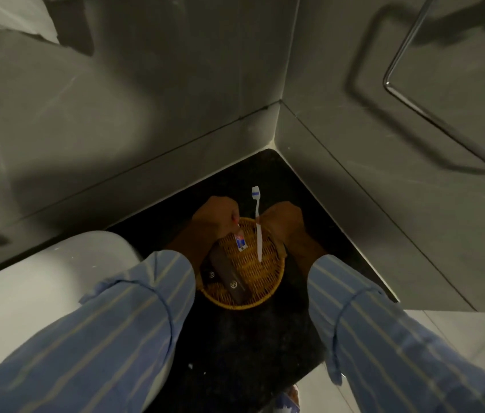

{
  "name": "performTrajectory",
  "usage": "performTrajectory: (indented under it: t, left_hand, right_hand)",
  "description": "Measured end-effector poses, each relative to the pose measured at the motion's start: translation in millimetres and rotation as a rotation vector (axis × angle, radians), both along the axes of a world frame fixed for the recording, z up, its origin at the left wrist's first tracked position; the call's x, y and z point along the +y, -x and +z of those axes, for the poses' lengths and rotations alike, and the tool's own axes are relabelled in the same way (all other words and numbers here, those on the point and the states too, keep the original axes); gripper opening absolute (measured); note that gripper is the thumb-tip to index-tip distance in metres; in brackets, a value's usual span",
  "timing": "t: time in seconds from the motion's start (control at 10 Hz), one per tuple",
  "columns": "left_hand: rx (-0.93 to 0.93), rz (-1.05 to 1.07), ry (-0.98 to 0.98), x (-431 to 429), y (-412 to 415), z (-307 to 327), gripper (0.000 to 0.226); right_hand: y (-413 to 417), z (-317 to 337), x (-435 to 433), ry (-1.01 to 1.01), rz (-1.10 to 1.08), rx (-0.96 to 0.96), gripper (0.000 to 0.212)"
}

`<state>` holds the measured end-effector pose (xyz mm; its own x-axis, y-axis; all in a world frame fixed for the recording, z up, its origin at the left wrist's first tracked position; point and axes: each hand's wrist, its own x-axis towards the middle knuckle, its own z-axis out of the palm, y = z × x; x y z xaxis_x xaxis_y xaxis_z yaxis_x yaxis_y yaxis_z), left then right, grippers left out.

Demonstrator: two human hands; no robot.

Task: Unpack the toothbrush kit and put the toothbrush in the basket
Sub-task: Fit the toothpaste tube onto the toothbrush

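A round woven basket (260,289) sits on the black countertop in the corner. Inside it lie dark brown kit boxes (229,274). My right hand (281,222) grips a white toothbrush (258,234) by the middle of its handle, head pointing up and away, tail end over the basket. My left hand (216,219) pinches a small toothpaste tube (240,242) with a red cap, which hangs down over the basket's far side. Both hands hover just above the basket's back rim.
A white washbasin (41,287) rises to the left of the basket. Grey tiled walls meet in a corner right behind the black countertop (235,338). A chrome rail (408,84) runs along the right wall, above.
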<state>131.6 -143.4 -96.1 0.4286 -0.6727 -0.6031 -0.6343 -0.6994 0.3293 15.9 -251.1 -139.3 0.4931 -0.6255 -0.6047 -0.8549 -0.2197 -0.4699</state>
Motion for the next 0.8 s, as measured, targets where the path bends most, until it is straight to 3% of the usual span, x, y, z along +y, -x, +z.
performTrajectory:
  t: [0.5, 0.8]
  left_hand:
    - [-0.086, 0.052, 0.019, 1.5, -5.5, -35.2, 0.041]
    - [-0.177, 0.116, 0.2, 21.7, 14.1, -21.6, 0.049]
  right_hand:
    - [16.5, -17.6, 8.0, 0.005, -0.028, -0.212, 0.013]
    - [34.9, 27.4, 12.1, 0.061, -0.122, -0.396, 0.028]
